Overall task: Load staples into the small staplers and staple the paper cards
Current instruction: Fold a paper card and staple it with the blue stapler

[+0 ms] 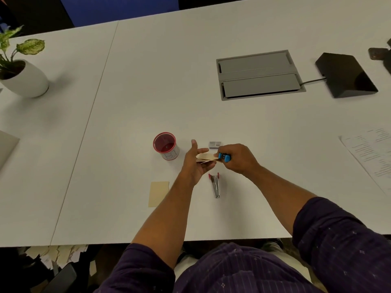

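Head view: we saw the right hand (239,158) clamping a small blue stapler (224,157) onto tan paper cards (206,157) pinched in the left hand (195,163), above a red-and-metal stapler (215,185) lying on the white table (148,102).

There is a single view, taken from a wide-angle camera on the person's head. It looks forward and steeply down across a white table (148,92), whose near edge runs across the lower part of the frame, above the person's lap. Both forearms reach up from the bottom edge to the middle of the frame, where the left hand (195,163) and right hand (239,158) sit close to the lens. The table's far edge lies near the top. The wide lens bends straight lines, so the table seam (88,132) slants to the left.
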Demonstrator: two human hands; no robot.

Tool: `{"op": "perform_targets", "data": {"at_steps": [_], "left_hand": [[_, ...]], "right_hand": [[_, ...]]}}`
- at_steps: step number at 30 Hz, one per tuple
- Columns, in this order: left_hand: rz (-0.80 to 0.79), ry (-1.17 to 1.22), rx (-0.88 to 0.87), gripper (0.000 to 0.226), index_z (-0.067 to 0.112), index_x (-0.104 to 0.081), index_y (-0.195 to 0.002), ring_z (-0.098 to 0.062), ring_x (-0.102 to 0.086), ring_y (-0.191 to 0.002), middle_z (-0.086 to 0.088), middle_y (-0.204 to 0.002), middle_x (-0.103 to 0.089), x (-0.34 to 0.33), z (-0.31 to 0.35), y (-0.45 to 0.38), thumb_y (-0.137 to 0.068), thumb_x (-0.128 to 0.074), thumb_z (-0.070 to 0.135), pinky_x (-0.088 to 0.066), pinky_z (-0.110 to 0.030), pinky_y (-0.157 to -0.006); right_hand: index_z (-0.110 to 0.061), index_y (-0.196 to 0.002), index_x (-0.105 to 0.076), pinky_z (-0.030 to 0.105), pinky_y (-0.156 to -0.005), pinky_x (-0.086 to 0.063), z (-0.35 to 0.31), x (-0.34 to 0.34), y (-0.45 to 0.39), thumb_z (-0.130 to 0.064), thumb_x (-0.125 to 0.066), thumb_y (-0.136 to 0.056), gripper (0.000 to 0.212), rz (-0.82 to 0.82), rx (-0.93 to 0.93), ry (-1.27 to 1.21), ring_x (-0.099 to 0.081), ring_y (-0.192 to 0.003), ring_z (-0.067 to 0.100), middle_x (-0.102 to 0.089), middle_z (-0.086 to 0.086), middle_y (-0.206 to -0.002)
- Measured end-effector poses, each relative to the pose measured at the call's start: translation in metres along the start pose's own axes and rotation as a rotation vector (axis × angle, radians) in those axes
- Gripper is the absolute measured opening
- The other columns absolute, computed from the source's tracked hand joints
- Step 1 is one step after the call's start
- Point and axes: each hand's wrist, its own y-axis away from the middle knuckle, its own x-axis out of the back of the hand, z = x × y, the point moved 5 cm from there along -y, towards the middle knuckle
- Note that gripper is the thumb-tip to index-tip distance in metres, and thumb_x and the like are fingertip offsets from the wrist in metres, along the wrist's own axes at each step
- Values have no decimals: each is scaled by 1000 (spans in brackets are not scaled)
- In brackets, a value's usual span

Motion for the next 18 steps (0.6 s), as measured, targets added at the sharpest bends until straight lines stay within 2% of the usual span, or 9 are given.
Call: {"op": "perform_targets", "data": {"at_steps": [2, 3, 5, 9, 12, 14, 16, 18], "left_hand": [[-30, -37, -35, 25, 5, -64, -109, -30, -73, -83, -20, -109, -69, -10, 2, 1, -98, -60, 27, -60, -36, -67], [-31, -58, -54, 16, 6, -63, -111, -33, -71, -91, -21, -117, -66, -13, 3, 1, -97, -57, 12, -60, -37, -70], [-16, -85, -78, 25, 5, -61, -115, -39, -65, -105, -21, -127, -61, -16, 3, -1, -96, -49, -5, -60, -40, -77], [-33, -60, -91, 29, 2, -61, -120, -43, -61, -115, -21, -130, -60, -21, 0, -2, -97, -46, -8, -61, -44, -81], [-41, -73, -142, 34, 7, -66, -111, -38, -65, -108, -15, -121, -65, -20, 0, -5, -95, -45, -14, -62, -40, -73], [-52, -81, -185, 35, 11, -67, -109, -34, -67, -103, -11, -114, -67, -20, 1, -6, -93, -48, -14, -61, -38, -71], [-78, -88, -238, 30, 13, -65, -110, -31, -67, -102, -7, -109, -68, -19, 4, -6, -95, -52, -9, -61, -37, -73], [-106, -73, -268, 25, 13, -62, -113, -30, -67, -104, -5, -104, -74, -19, 8, -7, -97, -52, -4, -61, -35, -75]], "right_hand": [[-12, -89, -77, 35, -64, -59, -4, 8, 3, -3, -82, -75, 18, 32, 110, 110, -68, -67, 30, -76, 7, -81], [-12, -86, -76, 33, -60, -58, -6, 11, 5, 0, -83, -70, 21, 39, 168, 151, -67, -63, 29, -75, 6, -78], [-12, -82, -76, 29, -54, -55, -8, 14, 7, 2, -85, -65, 24, 33, 264, 213, -65, -57, 26, -73, 4, -73], [-11, -87, -78, 33, -49, -57, -12, 18, 10, 1, -90, -63, 30, 42, 353, 244, -64, -54, 27, -73, 7, -74], [-9, -91, -79, 28, -52, -53, -12, 17, 12, 1, -92, -61, 35, 40, 385, 227, -66, -53, 29, -74, 10, -75], [-8, -105, -79, 30, -63, -55, -7, 18, 11, 1, -88, -69, 38, 64, 300, 167, -71, -64, 33, -77, 12, -85], [-15, -125, -71, 36, -75, -61, 2, 19, 11, -6, -79, -83, 43, 76, 114, 81, -73, -78, 33, -78, 10, -97], [-20, -128, -65, 39, -72, -62, 13, 21, 13, -18, -73, -92, 37, 126, -58, -6, -71, -76, 28, -75, 7, -91]]}}
